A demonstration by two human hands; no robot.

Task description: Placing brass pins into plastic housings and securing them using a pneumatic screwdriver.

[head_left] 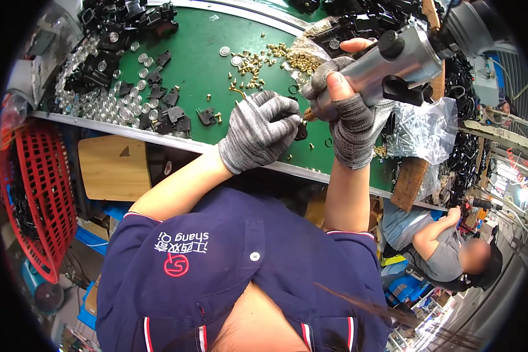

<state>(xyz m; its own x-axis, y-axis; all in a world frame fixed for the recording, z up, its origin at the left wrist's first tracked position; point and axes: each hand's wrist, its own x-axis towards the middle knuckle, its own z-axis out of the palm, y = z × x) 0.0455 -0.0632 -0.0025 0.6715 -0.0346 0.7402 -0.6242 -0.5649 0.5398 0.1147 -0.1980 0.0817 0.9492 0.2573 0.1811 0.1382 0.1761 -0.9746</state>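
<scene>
My right hand (356, 123), in a grey knit glove with bare fingertips, is wrapped round a silver pneumatic screwdriver (369, 73). The tool slants down to the left, its tip beside the fingers of my left hand (259, 130). That hand, gloved too, is closed at the front edge of the green bench top, pinching a small black plastic part (301, 131) that is mostly hidden. A curved brass strip (238, 92) shows just above the left glove. Whether the tip touches the part cannot be made out.
Brass screws (249, 66) lie scattered beyond my hands. Clear round pieces (132, 104) and black plastic parts (171, 114) spread at left. A bag of silver screws (425, 130) and a wooden block (409, 183) are at right. A red basket (44, 188) stands left; a person (440, 249) sits right.
</scene>
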